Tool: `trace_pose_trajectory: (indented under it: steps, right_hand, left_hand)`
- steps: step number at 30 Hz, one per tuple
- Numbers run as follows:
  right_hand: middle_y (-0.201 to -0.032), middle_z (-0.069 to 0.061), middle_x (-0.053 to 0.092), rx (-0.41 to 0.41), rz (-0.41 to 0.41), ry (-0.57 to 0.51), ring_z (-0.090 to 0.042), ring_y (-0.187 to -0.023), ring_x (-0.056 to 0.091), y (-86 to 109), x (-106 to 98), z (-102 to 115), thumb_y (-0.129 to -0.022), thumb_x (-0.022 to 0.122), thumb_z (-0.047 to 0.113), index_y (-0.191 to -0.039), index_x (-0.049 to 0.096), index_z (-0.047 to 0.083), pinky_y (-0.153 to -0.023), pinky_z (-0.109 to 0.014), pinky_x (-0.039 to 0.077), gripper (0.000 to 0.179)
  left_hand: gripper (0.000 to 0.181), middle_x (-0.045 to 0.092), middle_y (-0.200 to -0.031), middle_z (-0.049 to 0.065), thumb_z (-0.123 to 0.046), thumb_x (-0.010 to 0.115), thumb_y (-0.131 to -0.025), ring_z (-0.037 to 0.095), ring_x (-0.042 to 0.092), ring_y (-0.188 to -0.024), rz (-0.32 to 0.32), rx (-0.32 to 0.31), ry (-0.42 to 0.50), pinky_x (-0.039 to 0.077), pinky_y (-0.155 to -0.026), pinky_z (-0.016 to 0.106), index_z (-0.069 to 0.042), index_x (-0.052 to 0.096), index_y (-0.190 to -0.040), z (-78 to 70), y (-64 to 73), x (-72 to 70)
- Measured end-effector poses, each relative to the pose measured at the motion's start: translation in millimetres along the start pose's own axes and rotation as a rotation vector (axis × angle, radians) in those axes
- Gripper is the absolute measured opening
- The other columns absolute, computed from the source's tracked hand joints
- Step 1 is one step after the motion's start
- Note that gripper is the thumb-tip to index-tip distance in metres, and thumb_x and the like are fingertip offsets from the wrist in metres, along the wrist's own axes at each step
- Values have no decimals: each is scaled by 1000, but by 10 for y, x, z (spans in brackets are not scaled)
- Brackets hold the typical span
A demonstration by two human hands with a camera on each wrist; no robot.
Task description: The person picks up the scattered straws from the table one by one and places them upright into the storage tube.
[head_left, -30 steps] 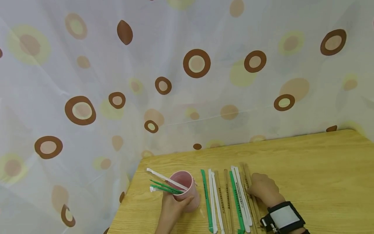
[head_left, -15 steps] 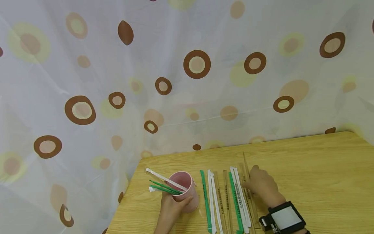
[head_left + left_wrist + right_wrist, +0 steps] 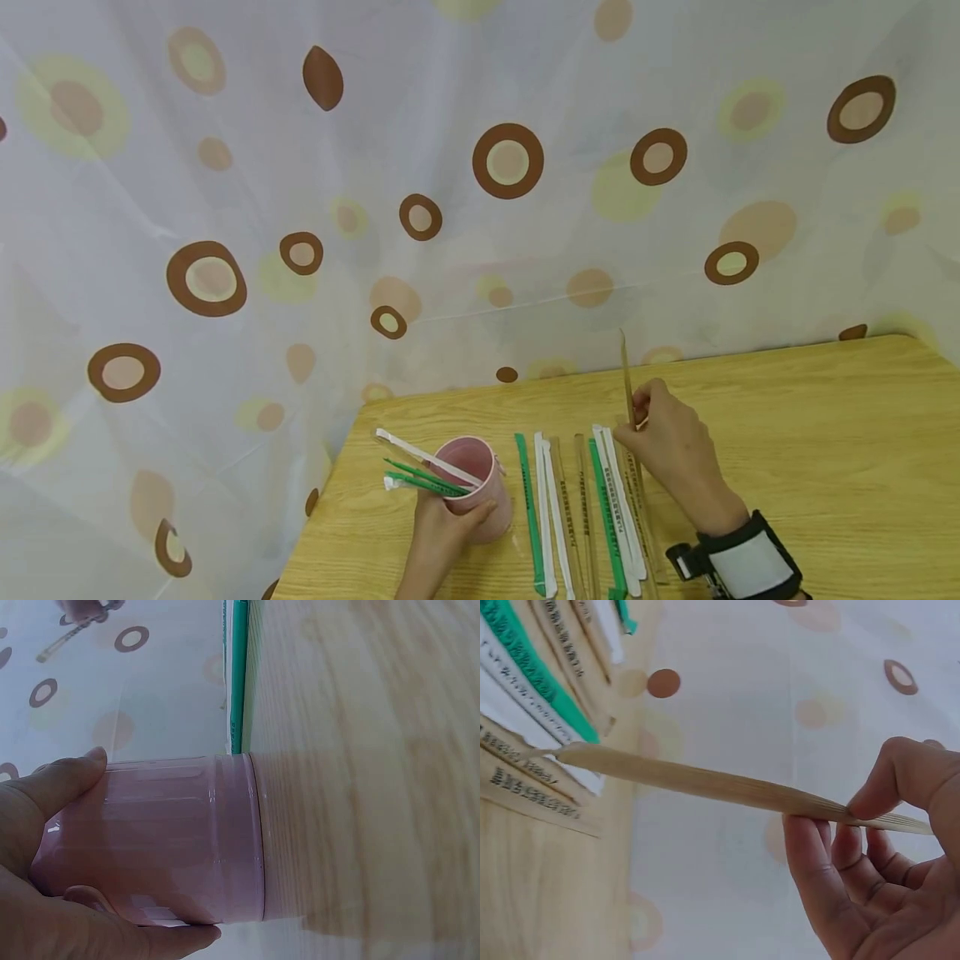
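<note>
My left hand (image 3: 442, 533) grips a pink cup (image 3: 497, 510) that stands on the table; in the left wrist view, fingers and thumb wrap round the cup's wall (image 3: 165, 840). Inside the cup lean a white-wrapped straw (image 3: 408, 450) and green straws (image 3: 420, 479). Thumb and fingertips of my right hand (image 3: 678, 446) pinch a brown paper-wrapped straw (image 3: 697, 781), tilted upward above the row. Beneath it lie several wrapped straws side by side: green (image 3: 529, 508), white (image 3: 548, 517) and brown (image 3: 585, 508), with printed lettering on some.
The wooden table (image 3: 810, 450) extends to the right of the row of straws. A patterned curtain (image 3: 525, 250) hangs behind and to the left of the table. A black band with a white panel (image 3: 750, 562) is strapped to the right wrist.
My right hand has pulled the brown straw up and away from the row, so its far tip now stands higher. The left hand and cup stay in place.
</note>
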State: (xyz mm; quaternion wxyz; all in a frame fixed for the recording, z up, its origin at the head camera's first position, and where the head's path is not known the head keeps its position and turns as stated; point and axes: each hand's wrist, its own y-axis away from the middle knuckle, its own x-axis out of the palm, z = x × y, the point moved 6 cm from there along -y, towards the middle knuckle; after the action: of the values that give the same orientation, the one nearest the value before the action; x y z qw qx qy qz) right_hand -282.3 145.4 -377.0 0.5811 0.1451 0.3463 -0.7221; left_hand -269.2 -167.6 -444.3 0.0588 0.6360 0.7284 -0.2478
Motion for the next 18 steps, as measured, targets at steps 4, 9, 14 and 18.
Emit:
trace_pose_trajectory:
  steps: [4, 9, 14, 18]
  right_hand:
    - [-88, -5, 55, -40, -54, 0, -15, -70, 54, 18, -94, 134, -80, 58, 17, -105, 48, 7, -48, -31, 42, 29]
    - [-90, -5, 56, -95, -102, -9, -16, -75, 57, 68, -184, 302, -80, 58, 14, -107, 49, 8, -53, -30, 45, 29]
    - [-90, -4, 57, -143, -142, -19, -15, -76, 58, 107, -237, 409, -79, 58, 10, -107, 50, 8, -56, -30, 46, 29]
    - [-89, -3, 56, -166, -161, -17, -14, -75, 57, 116, -248, 424, -78, 57, 9, -105, 50, 8, -57, -31, 47, 28]
  left_hand:
    - [79, 56, -119, 13, -23, 85, -61, 21, 53, -112, -4, -7, 1, 40, -98, 36, -3, 44, -125, -17, 3, -4]
    - [78, 57, -119, 12, -20, 85, -60, 20, 53, -112, -13, -10, 3, 41, -98, 35, -3, 45, -125, -24, 4, -10]
    - [77, 57, -119, 11, -18, 85, -60, 20, 53, -112, -17, -13, 26, 40, -98, 35, -3, 46, -125, -12, -5, -5]
    - [76, 57, -118, 12, -17, 85, -60, 21, 53, -111, -16, -14, 19, 41, -98, 35, -2, 46, -124, -35, 4, -7]
